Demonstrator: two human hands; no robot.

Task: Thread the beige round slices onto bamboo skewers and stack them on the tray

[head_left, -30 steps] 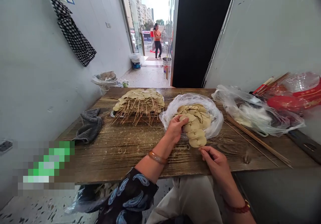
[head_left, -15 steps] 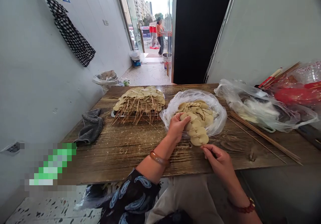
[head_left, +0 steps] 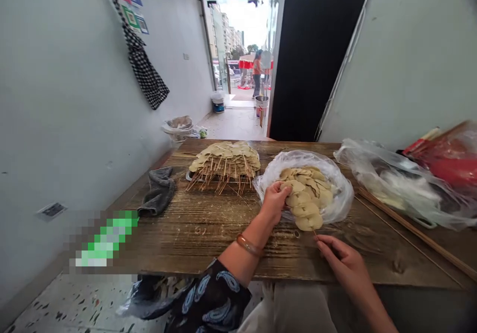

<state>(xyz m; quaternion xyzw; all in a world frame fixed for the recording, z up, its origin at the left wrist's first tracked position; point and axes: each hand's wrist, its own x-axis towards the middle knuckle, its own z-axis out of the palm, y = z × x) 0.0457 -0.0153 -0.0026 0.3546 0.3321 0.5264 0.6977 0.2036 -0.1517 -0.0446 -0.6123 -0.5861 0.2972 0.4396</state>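
My left hand (head_left: 275, 203) pinches the upper end of a row of thin, pale, round slices (head_left: 303, 208) threaded on a wooden skewer (head_left: 315, 233). My right hand (head_left: 341, 256) is closed on the skewer's bare lower end, just below the last slice. Behind the row, an open clear plastic bag (head_left: 270, 166) holds a heap of loose slices (head_left: 311, 175). Left of the bag, a pile of filled skewers (head_left: 225, 161) lies on a metal tray, sticks toward me.
Bare skewers (head_left: 413, 228) lie on the wooden table (head_left: 208, 246) at the right, near a crumpled plastic bag (head_left: 395, 174) and red packaging (head_left: 447, 159). A grey cloth (head_left: 158, 191) lies at the left. Beyond the doorway stands a person (head_left: 257, 72).
The camera view has shifted, so the scene sits further right and lower. More bare skewer shows between the last slice and my right hand. My left hand still holds the slices.
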